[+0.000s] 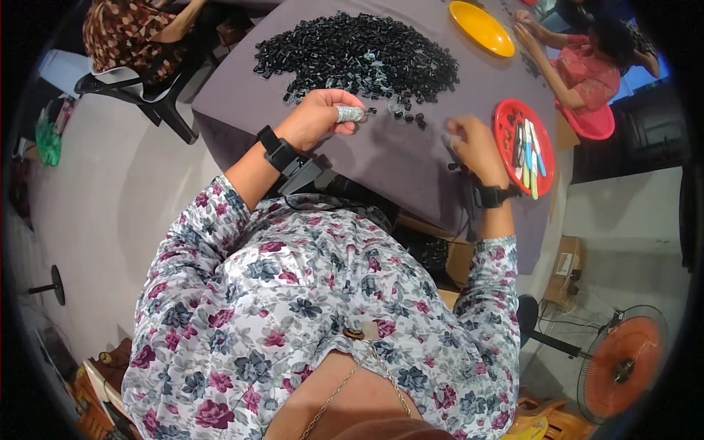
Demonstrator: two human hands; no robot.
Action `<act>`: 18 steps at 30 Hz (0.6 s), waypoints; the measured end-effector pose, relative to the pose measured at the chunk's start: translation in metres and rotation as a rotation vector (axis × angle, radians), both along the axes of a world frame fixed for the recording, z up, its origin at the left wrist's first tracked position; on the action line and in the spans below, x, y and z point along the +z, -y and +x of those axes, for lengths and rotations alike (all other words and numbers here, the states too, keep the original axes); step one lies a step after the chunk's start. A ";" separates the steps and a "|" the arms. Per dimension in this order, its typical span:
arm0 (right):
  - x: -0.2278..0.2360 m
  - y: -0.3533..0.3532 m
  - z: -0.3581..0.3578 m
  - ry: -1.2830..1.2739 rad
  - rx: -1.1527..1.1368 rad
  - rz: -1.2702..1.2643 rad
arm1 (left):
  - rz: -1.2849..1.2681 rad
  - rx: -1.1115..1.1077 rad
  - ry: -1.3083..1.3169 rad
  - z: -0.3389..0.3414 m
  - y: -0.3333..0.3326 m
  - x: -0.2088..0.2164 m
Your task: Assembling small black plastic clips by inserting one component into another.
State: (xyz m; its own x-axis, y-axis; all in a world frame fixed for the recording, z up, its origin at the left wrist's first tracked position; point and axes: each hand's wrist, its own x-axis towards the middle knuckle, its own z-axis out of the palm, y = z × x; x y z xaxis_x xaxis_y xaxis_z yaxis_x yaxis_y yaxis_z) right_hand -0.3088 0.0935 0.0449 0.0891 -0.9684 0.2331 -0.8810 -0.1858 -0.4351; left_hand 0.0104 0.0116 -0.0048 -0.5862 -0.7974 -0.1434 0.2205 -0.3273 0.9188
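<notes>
My left hand is over the near part of the table, its fingers pinched on a small black plastic piece. Silvery wrap covers the thumb of that hand. Just beyond it spreads a large pile of small black plastic pieces, with greyish clear bits mixed in. My right hand is curled beside the red tray, its fingers closed and slightly blurred; what they hold cannot be made out. A few dark pieces show below its fingers. Each wrist has a black strap.
The red round tray holds several pens or cutters and small dark bits. A yellow oval tray lies at the far right of the purple-covered table. Two people sit across, left and right. A fan stands at the lower right.
</notes>
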 end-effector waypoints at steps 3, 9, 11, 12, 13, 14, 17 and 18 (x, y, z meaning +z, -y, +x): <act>-0.012 0.031 0.021 -0.071 0.018 -0.032 | -0.008 -0.003 0.000 0.001 0.002 0.001; -0.029 0.060 0.043 -0.228 -0.034 0.076 | 0.019 -0.028 -0.020 0.005 0.002 0.003; -0.025 0.058 0.046 -0.176 0.005 0.100 | 0.066 -0.007 -0.034 0.003 0.000 0.005; -0.023 0.058 0.047 -0.149 0.024 0.108 | 0.062 -0.007 -0.035 0.003 0.000 0.005; -0.022 0.056 0.048 -0.127 0.025 0.066 | 0.059 -0.007 -0.035 0.002 0.000 0.004; -0.023 0.054 0.048 -0.105 0.026 0.025 | 0.055 -0.008 -0.036 0.002 -0.001 0.003; -0.017 0.048 0.049 0.325 0.073 0.108 | 0.046 -0.001 -0.011 -0.003 -0.002 0.001; -0.015 0.042 0.050 0.535 0.091 0.175 | 0.035 -0.005 -0.018 -0.004 -0.003 0.000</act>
